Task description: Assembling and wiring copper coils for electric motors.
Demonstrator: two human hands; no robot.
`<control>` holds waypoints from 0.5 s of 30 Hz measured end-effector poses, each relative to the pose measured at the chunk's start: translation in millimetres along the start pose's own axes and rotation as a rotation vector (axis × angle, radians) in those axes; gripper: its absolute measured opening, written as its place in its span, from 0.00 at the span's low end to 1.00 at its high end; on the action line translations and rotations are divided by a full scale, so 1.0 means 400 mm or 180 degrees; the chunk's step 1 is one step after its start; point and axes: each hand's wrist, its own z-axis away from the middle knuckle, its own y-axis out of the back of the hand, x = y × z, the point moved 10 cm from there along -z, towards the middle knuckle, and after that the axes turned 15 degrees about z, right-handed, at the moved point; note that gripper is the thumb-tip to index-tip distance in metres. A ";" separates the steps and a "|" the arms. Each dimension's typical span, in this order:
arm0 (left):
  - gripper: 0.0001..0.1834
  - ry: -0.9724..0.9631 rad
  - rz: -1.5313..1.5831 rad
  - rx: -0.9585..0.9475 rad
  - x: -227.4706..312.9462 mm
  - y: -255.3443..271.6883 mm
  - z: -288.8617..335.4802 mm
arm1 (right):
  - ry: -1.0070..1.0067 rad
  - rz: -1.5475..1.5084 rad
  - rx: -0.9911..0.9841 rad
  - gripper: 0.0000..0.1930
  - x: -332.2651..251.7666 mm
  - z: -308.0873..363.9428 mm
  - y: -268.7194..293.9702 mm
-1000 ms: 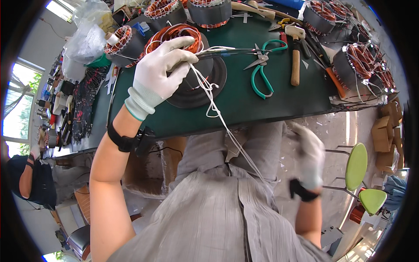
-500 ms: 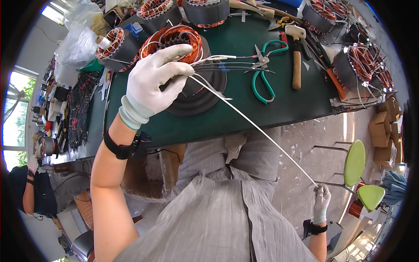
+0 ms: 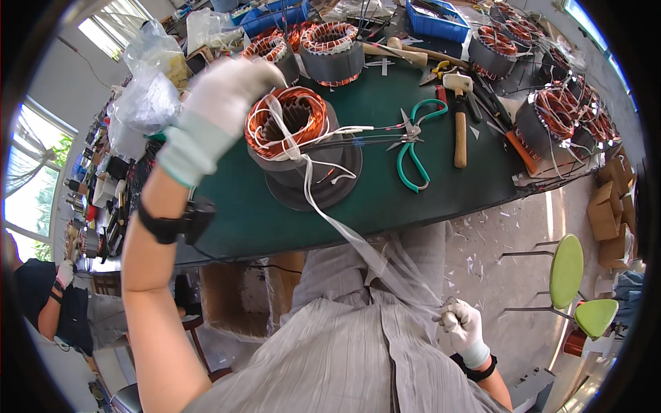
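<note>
A motor stator with orange copper windings sits on a dark round base at the table's near edge. White and black lead wires come out of it to the right. My left hand, in a white glove, is raised at the stator's upper left; motion smears its fingers, so what they hold is unclear. A white lacing cord, blurred, runs over the windings and the leads, then slackly down to the right. Low over my lap, my gloved right hand is closed on this cord.
Teal-handled pliers lie open by the lead tips. Further right are a mallet and an orange-handled tool. More stators stand behind and at the right. A green chair stands on the floor; another person's arm shows at left.
My left hand has moved from the leads up and left, off the stator's front. My right hand has come in closer to my body, and the taut cord has gone slack.
</note>
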 end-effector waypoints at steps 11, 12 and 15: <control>0.16 0.0610 -0.0005 -0.0855 0.109 -0.040 -0.007 | -0.0504 -0.0405 -0.0150 0.09 0.094 -0.004 -0.069; 0.20 0.0787 -0.0924 -0.0970 -0.002 -0.076 0.025 | -0.0471 -0.0397 -0.0154 0.09 0.087 -0.004 -0.065; 0.14 0.0673 -0.0996 -0.0814 -0.092 -0.110 0.076 | -0.0530 -0.0657 -0.0263 0.09 0.068 -0.014 -0.078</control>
